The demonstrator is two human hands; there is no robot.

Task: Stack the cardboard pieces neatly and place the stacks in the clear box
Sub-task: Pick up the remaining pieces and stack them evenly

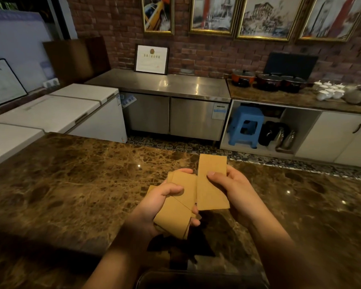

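Cardboard pieces [176, 207] sit askew, clamped by left hand [154, 207]; right hand [230, 187] pinches single piece [212, 183]; best squared against marble counter [71, 184] before stacking.

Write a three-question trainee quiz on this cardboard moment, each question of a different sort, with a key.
1. True or false: the left hand holds several misaligned cardboard pieces.
2. Which hand holds the single upright cardboard piece? A) left B) right C) neither
3. Fill in: both hands are held above the brown marble ____.

Key: 1 true. 2 B, the right hand pinches it with the thumb on its face. 3 countertop.
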